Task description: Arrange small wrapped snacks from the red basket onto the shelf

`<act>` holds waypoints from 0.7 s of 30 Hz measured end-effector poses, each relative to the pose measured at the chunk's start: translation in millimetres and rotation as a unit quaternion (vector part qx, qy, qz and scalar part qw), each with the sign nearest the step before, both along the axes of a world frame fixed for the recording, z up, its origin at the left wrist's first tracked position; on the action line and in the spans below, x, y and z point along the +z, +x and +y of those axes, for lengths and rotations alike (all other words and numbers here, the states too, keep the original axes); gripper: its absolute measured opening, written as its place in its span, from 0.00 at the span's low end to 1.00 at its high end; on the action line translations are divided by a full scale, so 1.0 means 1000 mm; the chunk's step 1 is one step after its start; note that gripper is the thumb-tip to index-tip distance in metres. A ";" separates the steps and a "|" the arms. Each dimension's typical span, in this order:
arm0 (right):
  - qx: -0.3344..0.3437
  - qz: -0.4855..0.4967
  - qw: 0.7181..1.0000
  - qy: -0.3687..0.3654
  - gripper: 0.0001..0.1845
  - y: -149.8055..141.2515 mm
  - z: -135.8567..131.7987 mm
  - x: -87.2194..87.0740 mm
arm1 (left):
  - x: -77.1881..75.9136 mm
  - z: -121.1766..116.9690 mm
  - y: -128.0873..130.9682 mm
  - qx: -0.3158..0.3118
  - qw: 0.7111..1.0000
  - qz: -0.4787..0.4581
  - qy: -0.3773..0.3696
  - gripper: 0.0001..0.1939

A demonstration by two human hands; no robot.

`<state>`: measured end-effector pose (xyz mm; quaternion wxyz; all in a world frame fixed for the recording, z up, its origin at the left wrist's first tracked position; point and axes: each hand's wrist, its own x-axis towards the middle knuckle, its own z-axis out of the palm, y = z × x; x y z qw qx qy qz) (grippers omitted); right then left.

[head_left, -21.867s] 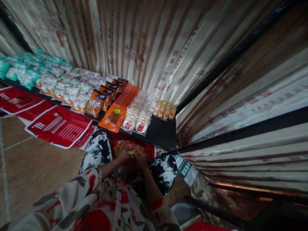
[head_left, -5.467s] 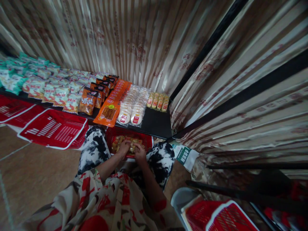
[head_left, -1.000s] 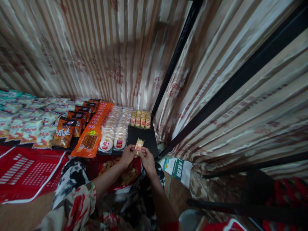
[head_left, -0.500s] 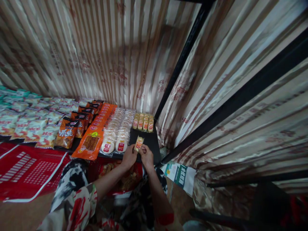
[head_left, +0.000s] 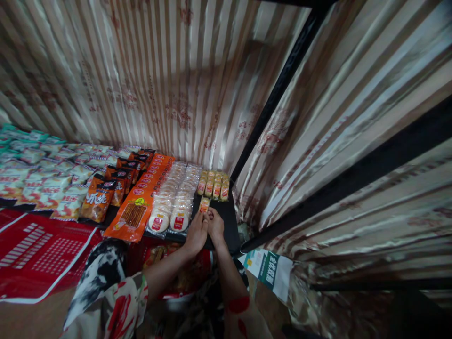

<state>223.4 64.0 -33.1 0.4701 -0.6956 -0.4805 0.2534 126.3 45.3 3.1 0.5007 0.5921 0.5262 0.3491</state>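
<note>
A small yellow wrapped snack packet (head_left: 204,205) with an orange-red label is pinched upright between my two hands, over the dark shelf. My left hand (head_left: 197,234) closes on its lower end. My right hand (head_left: 215,225) has its fingers bent against the lower right side, partly hiding it. Just beyond lies a block of matching yellow packets (head_left: 213,184) set side by side in rows. Left of my hands run two rows of round white wrapped crackers (head_left: 179,221) with red labels.
A long orange snack bag (head_left: 131,217), orange-and-black bags (head_left: 98,200) and white bags (head_left: 72,200) fill the shelf (head_left: 229,219) leftward. Below are a red basket (head_left: 45,256) and a red bag of snacks (head_left: 197,270). Black poles (head_left: 271,108) and a striped curtain (head_left: 158,70) stand behind.
My hands have drawn closer together and carried the packet a little forward, nearer the block of yellow packets. The view has shifted slightly.
</note>
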 end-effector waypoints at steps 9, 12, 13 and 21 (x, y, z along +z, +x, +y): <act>0.009 -0.023 1.000 0.004 0.14 0.001 0.022 0.003 | 0.004 0.019 0.010 0.002 0.999 -0.052 0.004 0.19; 0.003 -0.017 1.000 0.005 0.15 0.002 0.031 0.001 | 0.006 0.026 0.012 0.009 0.999 -0.054 0.002 0.19; 0.001 -0.017 1.000 0.005 0.15 0.002 0.034 0.000 | 0.007 0.028 0.012 0.012 0.999 -0.053 -0.001 0.19; -0.001 -0.019 1.000 0.000 0.14 0.001 0.048 0.008 | 0.009 0.047 0.016 0.023 0.998 -0.058 -0.028 0.20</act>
